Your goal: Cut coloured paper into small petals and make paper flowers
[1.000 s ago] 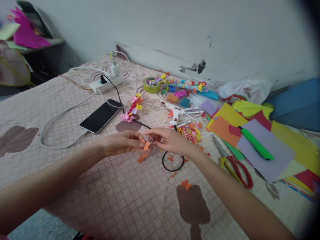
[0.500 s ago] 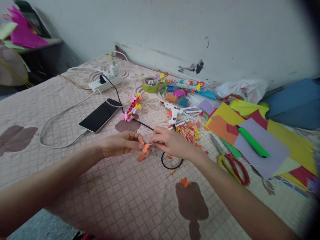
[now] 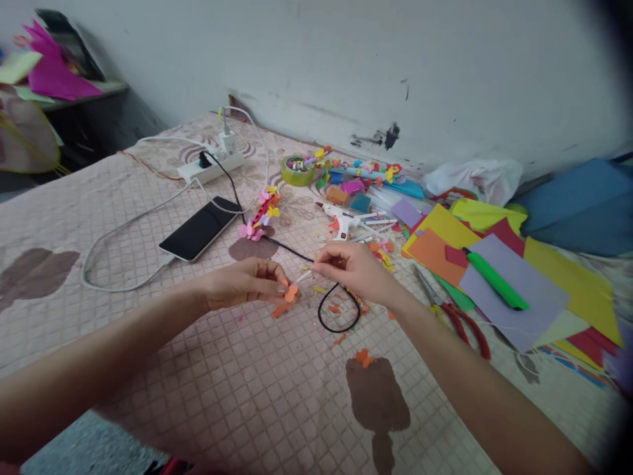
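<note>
Near the middle of the table my left hand (image 3: 252, 284) pinches a small orange butterfly cutout (image 3: 291, 293) between thumb and fingers. To its right, my right hand (image 3: 353, 267) is closed on one end of a thin white stick (image 3: 303, 276), whose other end reaches the butterfly. Whether the stick is fixed to the butterfly I cannot tell. More orange cutout pieces (image 3: 281, 310) show just below my left fingertips. Another orange butterfly (image 3: 364, 357) lies on the cloth closer to me. A black cord loop (image 3: 339, 330) rests under my right hand.
Behind my hands are a white glue gun (image 3: 341, 221), a flower-decorated stick (image 3: 260, 214) and green tape (image 3: 297, 173). A phone (image 3: 200, 227) lies left, its cable running to a power strip (image 3: 212, 168). Scissors (image 3: 465, 323) and coloured sheets (image 3: 514, 290) with a green cutter (image 3: 497, 280) lie right.
My right hand has drawn away to the right and slightly up, so more of the white stick shows between the hands. My left hand keeps the orange butterfly in nearly the same place.
</note>
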